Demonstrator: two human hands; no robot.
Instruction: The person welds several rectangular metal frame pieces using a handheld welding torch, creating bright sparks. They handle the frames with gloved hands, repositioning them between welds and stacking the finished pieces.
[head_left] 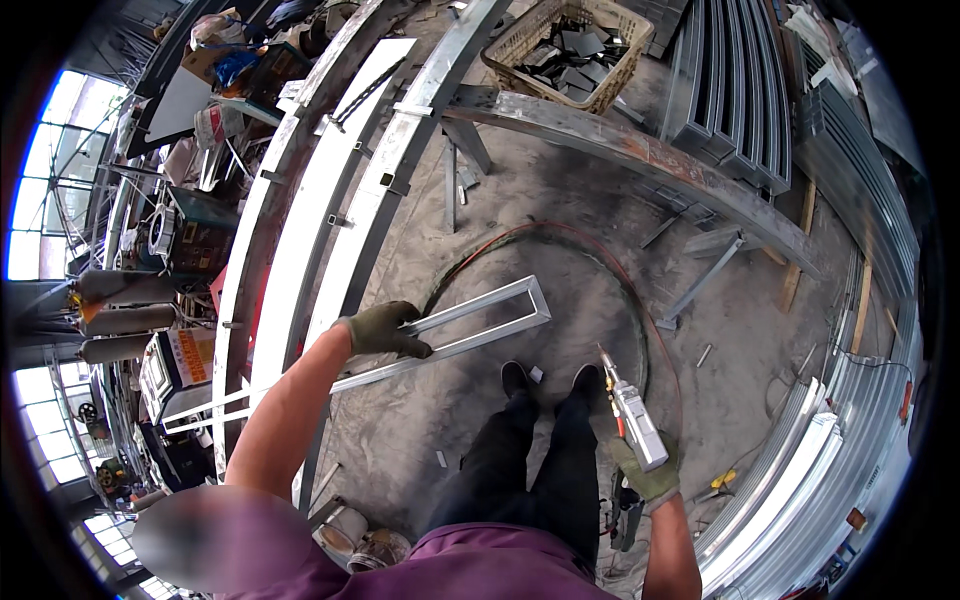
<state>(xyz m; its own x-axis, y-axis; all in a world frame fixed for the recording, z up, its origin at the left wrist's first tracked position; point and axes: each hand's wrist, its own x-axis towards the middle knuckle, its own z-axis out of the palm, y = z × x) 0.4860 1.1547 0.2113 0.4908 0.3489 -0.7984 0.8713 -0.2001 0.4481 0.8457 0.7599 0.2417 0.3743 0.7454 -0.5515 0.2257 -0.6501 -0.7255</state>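
Observation:
A long, narrow frame of silver metal tube (487,338) lies across the light metal beams at my left, its closed end sticking out over the floor. My left hand (383,331), in a dark green glove, grips this frame, with the fingers by one long bar and the thumb by the other. At the right, my gloved right hand (650,472) holds a silver welding gun (636,420) by its lower part. Its thin nozzle points away from me, up and to the left, apart from the frame. The fingers under the gun are partly hidden.
Long steel beams (345,215) form a bench at left, joined to a rusty crossbeam (660,150). A crate of metal offcuts (600,95) stands beyond. A hose (545,228) curves over the floor. Stacked metal profiles (735,90) lie at far right, beside corrugated lengths (800,480).

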